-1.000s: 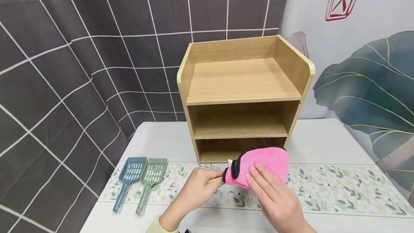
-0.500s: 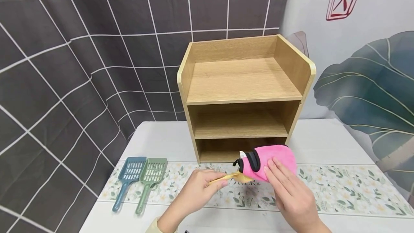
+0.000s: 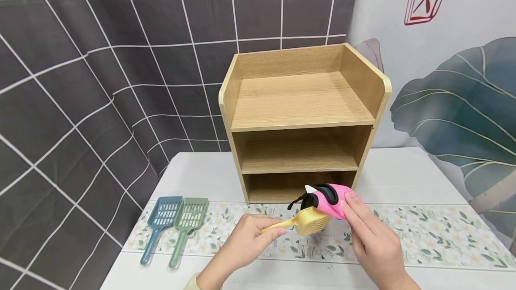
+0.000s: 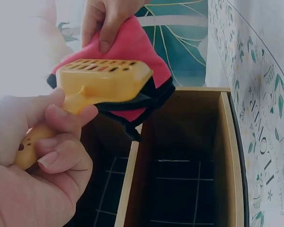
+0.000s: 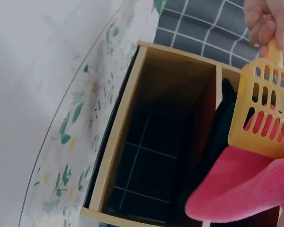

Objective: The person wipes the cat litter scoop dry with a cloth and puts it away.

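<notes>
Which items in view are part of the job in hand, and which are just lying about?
In the job:
- yellow scoop, left hand on its handle
- pink cloth, held by the right hand

Apparently just lying or standing about:
- blue scoop, on the table
- green scoop, beside it
- wooden shelf, behind the hands

You face a wooden shelf unit (image 3: pixel 306 97) at twelve o'clock on a white bench (image 3: pixel 197 176); dark gridded wall covering (image 3: pixel 165 68), ten o'clock; leaf-printed pale hanging (image 3: pixel 459 102), two o'clock.
</notes>
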Tool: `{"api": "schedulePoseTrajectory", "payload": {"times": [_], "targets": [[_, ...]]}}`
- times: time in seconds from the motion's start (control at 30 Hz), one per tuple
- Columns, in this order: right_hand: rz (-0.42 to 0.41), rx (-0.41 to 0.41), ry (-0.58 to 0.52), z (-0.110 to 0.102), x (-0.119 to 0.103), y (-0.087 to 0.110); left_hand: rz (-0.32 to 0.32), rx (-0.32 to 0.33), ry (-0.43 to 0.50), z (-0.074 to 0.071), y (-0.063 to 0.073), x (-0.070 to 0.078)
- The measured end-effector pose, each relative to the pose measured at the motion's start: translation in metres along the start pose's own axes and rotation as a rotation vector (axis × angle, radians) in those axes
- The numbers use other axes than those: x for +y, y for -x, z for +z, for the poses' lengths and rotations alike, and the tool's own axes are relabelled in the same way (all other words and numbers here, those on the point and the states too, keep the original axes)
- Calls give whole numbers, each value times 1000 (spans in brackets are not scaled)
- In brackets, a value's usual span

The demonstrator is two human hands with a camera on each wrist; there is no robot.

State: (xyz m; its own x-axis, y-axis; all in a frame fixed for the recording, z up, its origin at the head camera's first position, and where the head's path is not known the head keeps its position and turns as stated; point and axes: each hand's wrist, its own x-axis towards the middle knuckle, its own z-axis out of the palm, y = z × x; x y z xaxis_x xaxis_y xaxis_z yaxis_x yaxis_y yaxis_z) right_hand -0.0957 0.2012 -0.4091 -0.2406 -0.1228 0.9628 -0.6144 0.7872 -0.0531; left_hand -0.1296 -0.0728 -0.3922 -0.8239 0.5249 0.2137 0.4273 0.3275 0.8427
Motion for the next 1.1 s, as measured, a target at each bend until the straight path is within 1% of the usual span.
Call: {"api": "schedulePoseTrajectory", "payload": {"times": [0.07, 0.13, 0.2, 0.23, 0.3, 0.37, 0.43, 0.5, 0.57, 0.6, 0.67, 0.7, 0.77, 0.87, 0.93, 0.97, 1.0, 1.03, 1.07, 1.1], "targets": [[68, -42, 20, -3, 4, 5, -10, -3, 12, -1, 0, -1], [154, -94, 34, -6, 9, 10, -10, 5, 15, -2, 1, -2], [282, -165, 53, -11, 13, 14, -2, 15, 5, -4, 1, -3], [359, -198, 58, -14, 14, 14, 3, 18, -5, -5, 0, -4], [558, -294, 59, -19, 17, 14, 26, 27, -32, -6, -1, -5], [755, -412, 66, -26, 19, 13, 37, 29, -51, -7, -2, -7], [929, -534, 40, -32, 24, 11, 29, 27, -46, -9, -2, -8], [1072, -621, -34, -38, 31, 8, 1, 17, -21, -11, -3, -10], [1210, -669, -143, -43, 39, 6, -35, 2, 3, -12, -3, -11], [1282, -680, -196, -45, 44, 5, -51, -3, 11, -13, -3, -11], [1412, -667, -279, -48, 51, 3, -70, -14, 11, -15, -3, -11], [1466, -657, -314, -50, 54, 2, -75, -16, 6, -16, -2, -10], [1555, -631, -353, -51, 59, 1, -82, -20, 3, -16, -1, -10], [1628, -553, -416, -52, 62, 2, -89, -36, 9, -15, 0, -10], [1635, -464, -465, -53, 59, 3, -95, -50, 1, -13, 0, -10], [1617, -421, -463, -52, 55, 2, -96, -57, -14, -12, 0, -10], [1576, -376, -438, -51, 50, 1, -91, -63, -33, -11, 0, -10], [1522, -334, -384, -50, 43, -1, -86, -67, -55, -9, -1, -11], [1449, -283, -323, -49, 34, -3, -80, -67, -86, -7, -1, -11], [1351, -228, -257, -46, 25, -5, -77, -66, -114, -5, -2, -11]]}}
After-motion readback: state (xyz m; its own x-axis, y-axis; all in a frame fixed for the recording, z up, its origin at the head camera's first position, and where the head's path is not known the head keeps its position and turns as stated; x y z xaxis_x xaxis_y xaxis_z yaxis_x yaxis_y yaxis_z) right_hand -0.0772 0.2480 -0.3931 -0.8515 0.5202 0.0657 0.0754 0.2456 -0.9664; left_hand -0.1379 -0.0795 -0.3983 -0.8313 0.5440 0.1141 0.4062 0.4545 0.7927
